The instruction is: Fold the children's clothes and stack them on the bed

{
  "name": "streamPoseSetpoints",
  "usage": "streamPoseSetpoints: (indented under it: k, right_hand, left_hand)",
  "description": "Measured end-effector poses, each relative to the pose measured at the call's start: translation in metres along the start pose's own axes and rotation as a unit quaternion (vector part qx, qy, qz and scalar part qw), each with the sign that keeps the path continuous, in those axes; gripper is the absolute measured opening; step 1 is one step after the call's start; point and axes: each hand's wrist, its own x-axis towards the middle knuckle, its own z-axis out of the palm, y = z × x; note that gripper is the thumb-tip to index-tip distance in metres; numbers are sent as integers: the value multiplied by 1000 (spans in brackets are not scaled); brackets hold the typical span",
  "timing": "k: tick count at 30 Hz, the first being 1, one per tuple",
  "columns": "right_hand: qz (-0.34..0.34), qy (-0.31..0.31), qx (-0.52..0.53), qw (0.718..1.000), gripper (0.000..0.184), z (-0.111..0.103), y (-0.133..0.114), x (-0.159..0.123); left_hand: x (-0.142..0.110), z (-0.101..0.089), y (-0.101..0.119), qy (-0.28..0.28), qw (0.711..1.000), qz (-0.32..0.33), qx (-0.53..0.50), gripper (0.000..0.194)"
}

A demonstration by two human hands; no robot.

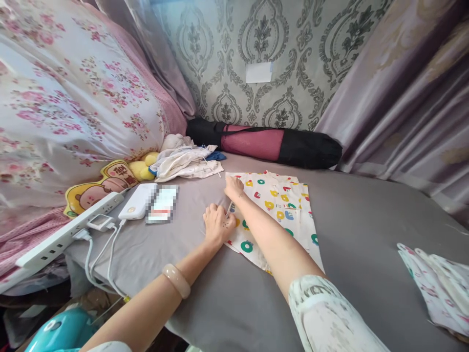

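A white baby garment (276, 220) printed with green, yellow, red and blue figures lies spread on the grey bed sheet. My right hand (233, 187), curled into a fist, grips its upper left corner. Lower down, at the same left edge, my left hand (218, 222) has its fingers bent and its thumb side against the cloth. Between the two hands runs a short pale strip, perhaps a tie or folded edge of the garment. The fingertips of both hands are hidden. My right forearm crosses over the print.
A phone (162, 204), a white power bank (138, 201) and a power strip (73, 227) with cables lie left. Behind are crumpled clothes (186, 164), a yellow plush (142, 167) and a black-and-red rolled bag (252, 143). Folded printed cloths (436, 283) lie right.
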Motion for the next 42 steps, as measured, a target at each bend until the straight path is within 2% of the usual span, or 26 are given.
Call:
streamPoseSetpoints:
  k: [3, 5, 8, 10, 16, 19, 21, 25, 29, 32, 42]
  right_hand:
    - [47, 27, 66, 996, 31, -3, 17, 4]
    - [81, 35, 152, 984, 21, -8, 30, 6]
    - [138, 36, 337, 931, 10, -17, 48, 4]
    - [160, 33, 414, 895, 8, -24, 57, -1]
    - [153, 31, 505, 849, 11, -39, 86, -22]
    - [147, 41, 529, 835, 12, -45, 98, -29]
    - [142, 49, 536, 831, 15, -49, 105, -34]
    - [128, 70, 540, 829, 41, -57, 120, -44]
    - [134, 96, 528, 833, 63, -59, 138, -55]
    - [140, 102, 515, 840, 73, -56, 150, -62]
    - [197, 97, 475, 852, 80, -50, 167, -81]
  left_hand:
    - [-1, -2, 1, -7, 1000, -5, -8, 13]
    - [0, -3, 2, -10, 1000, -6, -13, 13]
    - [2, -4, 1, -18, 1000, -5, -14, 15]
    - [5, -6, -1, -40, 999, -6, -13, 16]
    - [8, -24, -4, -150, 989, 3, -12, 14]
    - [-2, -31, -1, -161, 984, 21, -71, 9]
    - [-11, -32, 4, -125, 985, 56, -102, 6]
    - [-29, -29, 18, -59, 980, 161, -97, 5]
    - [-40, -25, 32, -72, 968, 235, -45, 15]
    - [-46, -22, 39, -91, 963, 255, -3, 20]
    - [-54, -12, 45, -124, 949, 289, 36, 18]
